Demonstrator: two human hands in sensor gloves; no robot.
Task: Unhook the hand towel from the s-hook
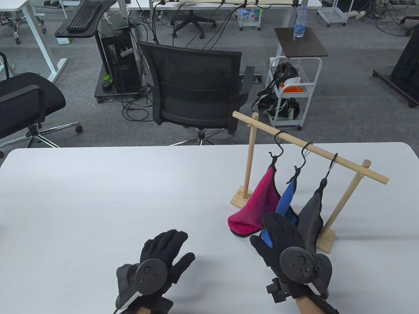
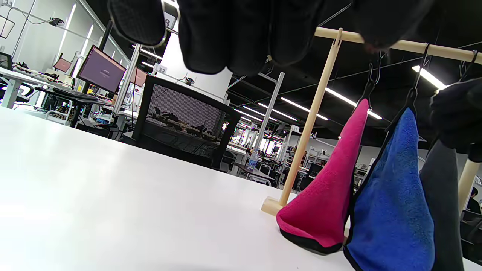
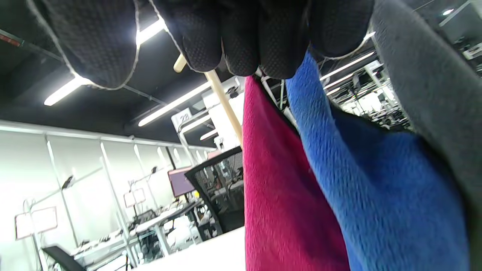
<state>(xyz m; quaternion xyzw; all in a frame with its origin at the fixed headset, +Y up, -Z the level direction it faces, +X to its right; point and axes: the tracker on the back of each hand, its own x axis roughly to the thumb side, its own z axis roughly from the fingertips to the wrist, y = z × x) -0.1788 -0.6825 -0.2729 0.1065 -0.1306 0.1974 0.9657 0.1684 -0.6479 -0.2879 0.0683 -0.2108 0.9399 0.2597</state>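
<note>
Even, bright overhead light falls on the matte white table (image 1: 98,196), with only faint soft shadows. Long ceiling strip lights (image 2: 301,107) glare above the table in both wrist views, where close gloved fingers (image 3: 241,34) blur darkly.

You can read "32" on a small white tag (image 2: 161,69) on a white post behind the black mesh office chair (image 2: 180,120). Top-left corner, another white tag (image 2: 7,3) reads "33". Water bottle label: illegible.

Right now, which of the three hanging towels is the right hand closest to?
The blue towel, the middle one. The right hand sits in front of its lower end, with the pink towel to its left and the grey towel to its right.
</note>
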